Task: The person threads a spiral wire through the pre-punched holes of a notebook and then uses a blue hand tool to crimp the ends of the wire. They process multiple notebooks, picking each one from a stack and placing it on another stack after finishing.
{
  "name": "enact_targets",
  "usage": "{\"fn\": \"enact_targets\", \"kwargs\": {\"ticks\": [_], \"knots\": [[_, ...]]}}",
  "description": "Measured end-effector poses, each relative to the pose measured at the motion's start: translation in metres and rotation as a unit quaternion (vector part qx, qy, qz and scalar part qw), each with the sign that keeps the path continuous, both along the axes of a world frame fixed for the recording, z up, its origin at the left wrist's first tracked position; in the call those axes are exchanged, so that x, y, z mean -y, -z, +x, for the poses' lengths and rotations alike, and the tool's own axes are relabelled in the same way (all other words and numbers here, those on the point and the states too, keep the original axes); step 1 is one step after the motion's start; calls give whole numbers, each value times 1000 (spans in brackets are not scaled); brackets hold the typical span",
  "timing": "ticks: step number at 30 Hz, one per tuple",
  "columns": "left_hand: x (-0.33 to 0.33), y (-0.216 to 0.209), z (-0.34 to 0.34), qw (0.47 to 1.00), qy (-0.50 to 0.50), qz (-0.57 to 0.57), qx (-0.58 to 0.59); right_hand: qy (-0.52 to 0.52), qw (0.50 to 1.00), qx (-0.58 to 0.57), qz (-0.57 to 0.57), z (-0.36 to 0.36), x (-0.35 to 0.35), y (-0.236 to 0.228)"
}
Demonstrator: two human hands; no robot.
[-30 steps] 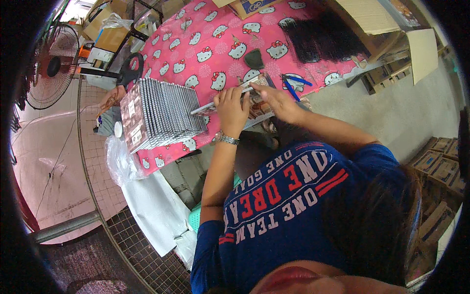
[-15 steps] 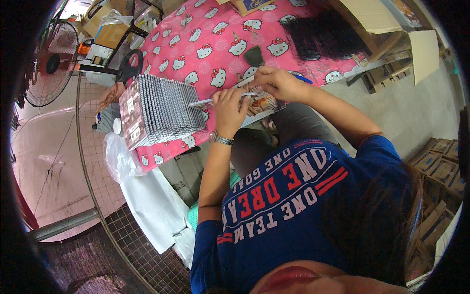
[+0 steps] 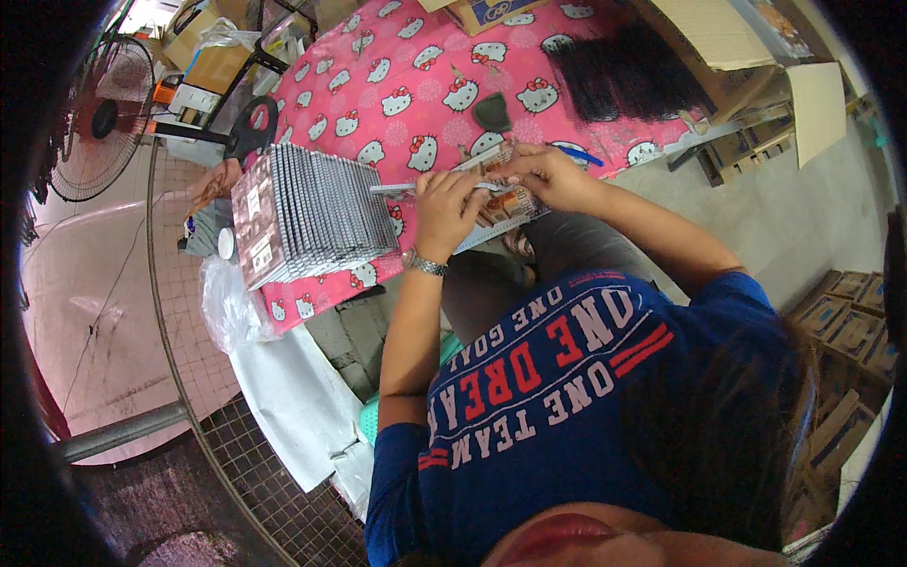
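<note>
A spiral-bound book or calendar with a brown printed picture [image 3: 511, 210] lies on the table edge in front of me. Above it, a thin pale strip [image 3: 389, 189] runs crosswise, its left end sticking out past my left hand [image 3: 444, 210]. That hand's fingers are curled over the strip. My right hand [image 3: 551, 180] is beside it, thumb and fingers pinched together near the strip's right end; what lies in the pinch is too small to make out. Left of my hands stands a thick stack of spiral-bound books [image 3: 321, 213] with dark bindings.
A pink patterned cloth [image 3: 378, 104] covers the table. On it lie a dark green pad [image 3: 491, 112], a blue pen [image 3: 578, 155] and a heap of black wires [image 3: 624, 77]. Open cardboard boxes [image 3: 723, 33] stand at the far right; a fan [image 3: 102, 118] stands left.
My right hand has shifted slightly down and right, with its fingers lower over the book. More of the book's picture shows. My left hand stays nearly in place on the strip.
</note>
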State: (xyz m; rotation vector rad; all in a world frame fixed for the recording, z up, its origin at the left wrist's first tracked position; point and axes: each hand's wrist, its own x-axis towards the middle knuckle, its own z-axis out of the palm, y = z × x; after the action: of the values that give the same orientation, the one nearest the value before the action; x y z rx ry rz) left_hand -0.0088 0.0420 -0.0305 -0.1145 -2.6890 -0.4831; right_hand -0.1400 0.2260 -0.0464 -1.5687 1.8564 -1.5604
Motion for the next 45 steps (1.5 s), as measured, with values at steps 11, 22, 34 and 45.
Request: {"fn": "enact_targets", "kwargs": {"ticks": [11, 22, 34, 45], "knots": [[-17, -3, -13, 997, -60, -39, -20, 95, 994, -44, -10, 5, 10, 10], [-18, 0, -12, 997, -48, -63, -11, -54, 977, 39, 202, -19, 16, -38], [-25, 12, 6, 965, -243, -94, -12, 147, 880, -111, 437, -104, 133, 88], [-8, 36, 22, 988, -142, 21, -56, -96, 937, 248, 229, -89, 107, 43]]}}
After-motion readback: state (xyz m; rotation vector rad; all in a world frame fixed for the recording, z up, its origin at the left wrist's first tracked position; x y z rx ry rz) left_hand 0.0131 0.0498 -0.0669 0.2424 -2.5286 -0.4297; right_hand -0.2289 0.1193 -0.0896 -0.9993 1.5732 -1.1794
